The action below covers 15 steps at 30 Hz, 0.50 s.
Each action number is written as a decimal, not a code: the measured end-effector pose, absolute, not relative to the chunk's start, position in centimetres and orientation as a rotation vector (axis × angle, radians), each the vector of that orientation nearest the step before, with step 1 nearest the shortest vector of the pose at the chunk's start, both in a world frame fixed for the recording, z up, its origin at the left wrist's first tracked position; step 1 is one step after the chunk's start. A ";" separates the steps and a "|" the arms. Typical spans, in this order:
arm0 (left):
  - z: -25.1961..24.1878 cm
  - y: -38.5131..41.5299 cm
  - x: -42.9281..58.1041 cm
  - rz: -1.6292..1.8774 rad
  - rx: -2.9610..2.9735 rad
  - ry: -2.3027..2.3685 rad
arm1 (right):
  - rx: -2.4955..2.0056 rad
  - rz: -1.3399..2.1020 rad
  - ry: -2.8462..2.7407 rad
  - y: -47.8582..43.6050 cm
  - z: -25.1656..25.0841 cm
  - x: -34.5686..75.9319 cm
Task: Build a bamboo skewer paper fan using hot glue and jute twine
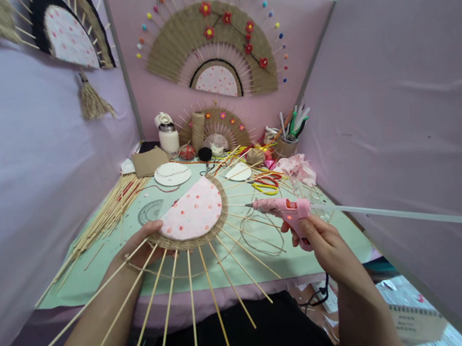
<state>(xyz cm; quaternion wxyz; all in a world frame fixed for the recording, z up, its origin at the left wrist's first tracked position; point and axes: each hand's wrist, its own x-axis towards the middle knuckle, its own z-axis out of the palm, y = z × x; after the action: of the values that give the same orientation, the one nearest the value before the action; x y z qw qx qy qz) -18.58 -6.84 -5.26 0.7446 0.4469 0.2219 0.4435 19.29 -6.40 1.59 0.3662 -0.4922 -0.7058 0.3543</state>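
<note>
My left hand grips a half-round craft piece by its left corner, thumb on top and fingers underneath. Pale cloth with red dots covers the piece, and woven twine runs around its curved edge. Thin wooden sticks fan out from that edge, toward me and to the right. My right hand is wrapped around a pink hot glue gun. Its nozzle points left, close to the sticks on the right side. A long clear glue stick sticks out of its back end.
Loose sticks lie at the left of the green tabletop, near a clear protractor. White jar, twine cone and tool cup stand behind. Yellow-handled scissors lie right. Fabric panels enclose the table.
</note>
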 end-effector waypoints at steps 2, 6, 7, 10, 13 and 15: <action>-5.3 -6.8 -18.6 0.922 0.924 0.440 | -1.268 0.907 -1.815 -6.4 1.6 19.3; -5.5 -6.8 -18.7 0.898 0.879 0.395 | -1.271 0.902 -1.816 -6.4 1.6 19.3; -5.5 -6.8 -18.7 0.892 0.876 0.394 | -1.269 0.903 -1.816 -6.4 1.6 19.3; -5.5 -6.8 -18.7 0.886 0.873 0.385 | -1.261 0.906 -1.814 -6.4 1.6 19.3; -5.3 -6.8 -18.7 0.884 0.864 0.405 | -1.268 0.904 -1.811 -6.5 1.6 19.3; -5.2 -6.9 -18.6 0.892 0.858 0.445 | -1.270 0.900 -1.814 -6.5 1.7 19.3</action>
<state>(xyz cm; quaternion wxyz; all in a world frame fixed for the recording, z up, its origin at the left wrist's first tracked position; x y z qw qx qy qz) -18.62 -6.90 -5.20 0.7914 0.3987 0.2068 0.4147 19.31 -6.53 1.66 0.3669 -0.4943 -0.7060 0.3502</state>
